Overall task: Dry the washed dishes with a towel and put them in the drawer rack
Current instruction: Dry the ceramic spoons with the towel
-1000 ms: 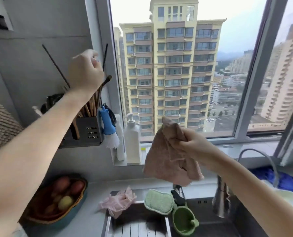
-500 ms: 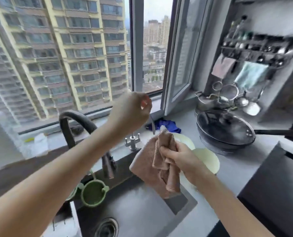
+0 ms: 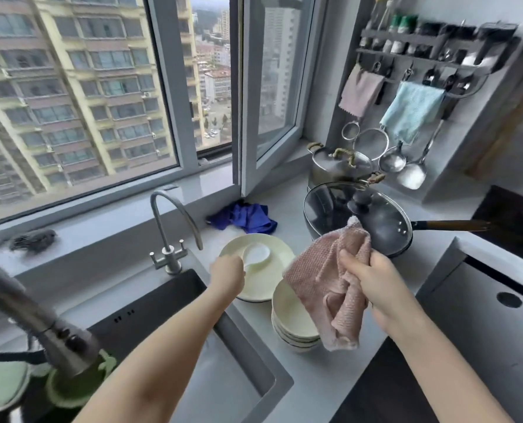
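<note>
Left hand (image 3: 227,276) at handle of white spoon (image 3: 255,253) on plate (image 3: 274,241), grip unclear, right hand (image 3: 373,279) fingers grasping towel (image 3: 322,280)

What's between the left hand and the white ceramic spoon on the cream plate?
Nothing visible. The left hand is at the white ceramic spoon on the round cream plate, fingers curled over its handle end. The pink towel in the right hand hangs aside, over the stacked cream bowls.

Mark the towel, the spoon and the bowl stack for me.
towel (image 3: 322,277), head view, on its broad left fold.
spoon (image 3: 256,253), head view, on its white scoop.
bowl stack (image 3: 288,315), head view, inside the top bowl.
</note>
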Tool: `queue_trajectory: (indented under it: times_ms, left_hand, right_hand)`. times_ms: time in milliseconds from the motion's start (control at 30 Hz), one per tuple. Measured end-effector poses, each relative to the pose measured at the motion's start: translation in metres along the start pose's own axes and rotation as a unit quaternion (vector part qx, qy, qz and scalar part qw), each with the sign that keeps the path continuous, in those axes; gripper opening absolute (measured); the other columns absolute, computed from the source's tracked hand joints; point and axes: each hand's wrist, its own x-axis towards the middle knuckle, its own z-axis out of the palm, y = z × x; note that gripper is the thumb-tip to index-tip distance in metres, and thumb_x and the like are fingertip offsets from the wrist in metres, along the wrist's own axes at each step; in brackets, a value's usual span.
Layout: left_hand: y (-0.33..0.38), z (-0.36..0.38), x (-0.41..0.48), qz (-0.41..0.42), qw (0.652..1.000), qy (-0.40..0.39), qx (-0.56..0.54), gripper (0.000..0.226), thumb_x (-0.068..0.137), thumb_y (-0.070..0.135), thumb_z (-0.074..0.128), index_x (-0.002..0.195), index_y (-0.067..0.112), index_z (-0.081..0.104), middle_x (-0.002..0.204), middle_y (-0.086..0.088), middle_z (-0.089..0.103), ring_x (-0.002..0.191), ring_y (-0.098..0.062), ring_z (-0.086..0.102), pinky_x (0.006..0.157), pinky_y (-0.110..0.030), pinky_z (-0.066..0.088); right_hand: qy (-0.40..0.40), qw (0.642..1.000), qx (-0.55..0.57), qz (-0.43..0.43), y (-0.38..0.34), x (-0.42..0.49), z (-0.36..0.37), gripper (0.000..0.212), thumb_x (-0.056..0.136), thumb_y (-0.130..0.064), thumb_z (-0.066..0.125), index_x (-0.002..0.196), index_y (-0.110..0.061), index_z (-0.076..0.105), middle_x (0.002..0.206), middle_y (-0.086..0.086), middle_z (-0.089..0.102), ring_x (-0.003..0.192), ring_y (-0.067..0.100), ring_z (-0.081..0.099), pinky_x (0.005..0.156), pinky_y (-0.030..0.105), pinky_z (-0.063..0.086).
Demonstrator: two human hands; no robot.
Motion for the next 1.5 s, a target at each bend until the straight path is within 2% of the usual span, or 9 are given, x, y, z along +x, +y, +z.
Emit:
queue_trajectory:
  times_ms: [267, 467, 667, 833, 1000, 1100, 1333, 1433, 1500]
  left_hand:
    - [0.007, 0.023, 0.026, -0.021, 0.998, -0.013, 0.064, 0.022, 0.088, 0.000, 0.045, 0.102, 0.007, 0.060, 0.108, -0.011, 0.064, 0.102, -0.030, 0.060, 0.077, -0.032, 0.043]
    - [0.001, 0.007, 0.014, -0.066, 0.996, -0.051, -0.031, 0.024, 0.087, 0.001, 0.042, 0.066, 0.011, 0.034, 0.088, -0.006, 0.055, 0.097, -0.030, 0.057, 0.075, -0.030, 0.044]
    - [-0.023, -0.041, -0.049, -0.074, 0.980, -0.072, -0.172, 0.005, 0.078, 0.002, 0.047, 0.080, 0.006, 0.050, 0.074, -0.010, 0.066, 0.074, -0.030, 0.068, 0.067, -0.036, 0.056]
    - [-0.040, -0.066, -0.113, -0.064, 0.961, -0.088, -0.253, 0.007, 0.088, 0.008, 0.048, 0.095, 0.007, 0.048, 0.075, -0.008, 0.070, 0.056, -0.021, 0.062, 0.055, -0.030, 0.050]
    - [-0.047, -0.078, -0.150, -0.036, 0.983, -0.038, -0.177, 0.043, 0.101, 0.036, 0.030, 0.098, 0.008, 0.062, 0.089, -0.006, 0.067, 0.087, -0.024, 0.062, 0.076, -0.032, 0.044]
    - [-0.051, -0.087, -0.169, -0.056, 0.991, 0.054, -0.111, 0.026, 0.097, 0.028, 0.037, 0.094, 0.017, 0.061, 0.098, -0.006, 0.068, 0.096, -0.029, 0.061, 0.068, -0.030, 0.040]
    - [-0.071, -0.091, -0.200, -0.056, 0.981, 0.141, -0.117, 0.035, 0.097, 0.036, 0.039, 0.081, 0.015, 0.062, 0.082, -0.003, 0.067, 0.086, -0.025, 0.061, 0.066, -0.031, 0.038]
    - [-0.087, -0.097, -0.202, -0.076, 0.973, 0.117, -0.184, 0.035, 0.096, 0.035, 0.042, 0.076, 0.015, 0.063, 0.075, -0.004, 0.068, 0.079, -0.026, 0.062, 0.067, -0.031, 0.042]
    - [-0.097, -0.100, -0.203, -0.073, 0.967, 0.107, -0.221, 0.036, 0.096, 0.033, 0.044, 0.069, 0.017, 0.062, 0.067, -0.004, 0.065, 0.069, -0.024, 0.059, 0.062, -0.031, 0.037]
  right_hand:
    - [-0.024, 1.000, 0.009, 0.013, 0.001, 0.024, -0.015, 0.012, 0.095, -0.010, 0.053, 0.100, -0.005, 0.062, 0.081, 0.007, 0.068, 0.059, 0.012, 0.067, 0.045, 0.024, 0.052]
    - [-0.028, 1.000, 0.012, 0.007, 0.004, 0.024, -0.014, 0.013, 0.095, -0.012, 0.054, 0.103, -0.007, 0.064, 0.090, 0.008, 0.071, 0.070, 0.014, 0.069, 0.054, 0.024, 0.053]
    - [-0.024, 0.999, 0.039, -0.008, 0.003, 0.007, 0.003, 0.011, 0.096, -0.012, 0.054, 0.100, -0.009, 0.064, 0.087, 0.009, 0.069, 0.064, 0.014, 0.068, 0.046, 0.024, 0.052]
    - [-0.016, 0.998, -0.026, -0.057, 0.014, -0.010, 0.050, 0.002, 0.094, -0.020, 0.057, 0.093, -0.019, 0.059, 0.088, 0.008, 0.062, 0.075, 0.022, 0.062, 0.068, 0.048, 0.058]
    - [-0.038, 0.852, -0.344, -0.393, 0.052, -0.026, 0.119, 0.024, 0.090, -0.044, 0.045, 0.112, -0.038, 0.051, 0.116, -0.007, 0.062, 0.117, 0.020, 0.049, 0.099, 0.041, 0.030]
    - [-0.089, 0.782, -0.447, -0.426, 0.068, -0.023, 0.157, 0.057, 0.092, -0.056, 0.024, 0.133, -0.024, 0.047, 0.145, 0.002, 0.045, 0.138, 0.022, 0.026, 0.112, 0.049, 0.006]
    - [-0.095, 0.925, -0.308, -0.200, 0.045, -0.019, 0.176, 0.038, 0.099, -0.045, 0.036, 0.080, -0.019, 0.055, 0.091, 0.009, 0.066, 0.093, 0.031, 0.060, 0.079, 0.036, 0.044]
    - [-0.196, 0.965, -0.133, -0.117, 0.046, -0.027, 0.170, 0.009, 0.094, -0.030, 0.057, 0.095, -0.022, 0.058, 0.089, -0.001, 0.069, 0.087, 0.018, 0.066, 0.073, 0.026, 0.051]
    - [-0.263, 0.955, -0.082, -0.111, 0.051, -0.032, 0.163, 0.032, 0.081, -0.007, 0.072, 0.108, -0.017, 0.058, 0.094, -0.001, 0.071, 0.087, 0.013, 0.068, 0.072, 0.020, 0.052]
